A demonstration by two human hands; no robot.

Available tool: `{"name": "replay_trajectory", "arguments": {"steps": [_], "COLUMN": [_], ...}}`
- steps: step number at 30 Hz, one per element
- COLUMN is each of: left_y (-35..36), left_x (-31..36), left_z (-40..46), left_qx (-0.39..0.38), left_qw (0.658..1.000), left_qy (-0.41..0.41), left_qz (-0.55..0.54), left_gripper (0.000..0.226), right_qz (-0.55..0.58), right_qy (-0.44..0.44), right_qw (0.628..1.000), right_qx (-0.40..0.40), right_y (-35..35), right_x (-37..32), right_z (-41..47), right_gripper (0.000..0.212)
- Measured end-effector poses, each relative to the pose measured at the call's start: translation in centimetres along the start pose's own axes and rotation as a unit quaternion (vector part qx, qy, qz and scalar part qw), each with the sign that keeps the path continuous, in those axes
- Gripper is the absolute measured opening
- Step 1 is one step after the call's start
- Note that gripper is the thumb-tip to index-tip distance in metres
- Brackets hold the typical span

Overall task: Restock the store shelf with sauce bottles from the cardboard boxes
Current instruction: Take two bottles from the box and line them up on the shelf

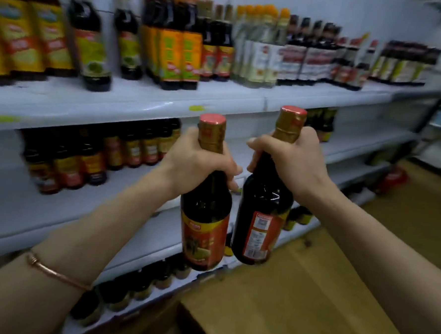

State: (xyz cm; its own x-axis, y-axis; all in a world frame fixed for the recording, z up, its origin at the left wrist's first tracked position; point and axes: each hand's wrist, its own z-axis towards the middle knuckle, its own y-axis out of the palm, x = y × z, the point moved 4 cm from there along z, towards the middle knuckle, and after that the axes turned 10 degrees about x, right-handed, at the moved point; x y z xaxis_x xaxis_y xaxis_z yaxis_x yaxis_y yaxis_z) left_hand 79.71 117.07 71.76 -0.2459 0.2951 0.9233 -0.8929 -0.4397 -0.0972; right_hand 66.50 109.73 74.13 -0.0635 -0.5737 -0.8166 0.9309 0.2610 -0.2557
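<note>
- Across the whole left and centre of the frame: white store shelving (pixel 145 105), several tiers deep, running away toward the upper right; pale wall behind.
- Along the lower right: wood-look floor (pixel 418 204), with a brown cardboard box (pixel 296 300) open-topped at bottom centre, just beside the lowest tiers.
- On the top visible tier: blurred rows of shelved bottles (pixel 175 48), dark with yellow, orange and white labels; more dark ones on the tier below at left and on the lowest tier.
- At centre frame, in front of the middle tiers: left sauce bottle (pixel 206 217), dark, red-orange label, red cap, upright; right sauce bottle (pixel 263 213) just beside it, tilted slightly, barcode side showing.
- Left hand (pixel 196 160) wrapped around the neck of the left one, fingers curled tight.
- Right hand (pixel 289 160) gripping the neck of the right one likewise.
- At lower left: thin rose-gold bracelet (pixel 55 273) on the left forearm.
</note>
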Motion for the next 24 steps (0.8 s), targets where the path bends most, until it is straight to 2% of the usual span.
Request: {"name": "replay_trajectory", "arguments": {"steps": [5,9,14,24], "left_y": [11.1,17.4,23.1,32.4], "left_x": [-0.2,-0.6,-1.2,-5.1], "left_z": [5.1,9.0,15.4,32.3], "left_qx": [-0.050,-0.075,-0.115,-0.164], "left_qw": [0.998,0.996,0.993,0.986], "left_qy": [0.020,0.011,-0.004,0.020], "left_qz": [-0.018,-0.036,-0.032,-0.025], "left_gripper": [0.016,0.017,0.015,0.010], "right_qz": [-0.037,-0.062,-0.068,-0.093], "right_qy": [0.000,-0.001,0.012,0.020], "right_qw": [0.998,0.996,0.993,0.985], "right_qx": [0.051,0.058,0.093,0.146], "right_y": [-10.0,-15.4,-20.0,-27.0], "right_x": [3.9,6.6,10.1,17.6], "right_z": [3.4,6.1,11.6,25.7], "right_gripper": [0.032,0.030,0.029,0.031]}}
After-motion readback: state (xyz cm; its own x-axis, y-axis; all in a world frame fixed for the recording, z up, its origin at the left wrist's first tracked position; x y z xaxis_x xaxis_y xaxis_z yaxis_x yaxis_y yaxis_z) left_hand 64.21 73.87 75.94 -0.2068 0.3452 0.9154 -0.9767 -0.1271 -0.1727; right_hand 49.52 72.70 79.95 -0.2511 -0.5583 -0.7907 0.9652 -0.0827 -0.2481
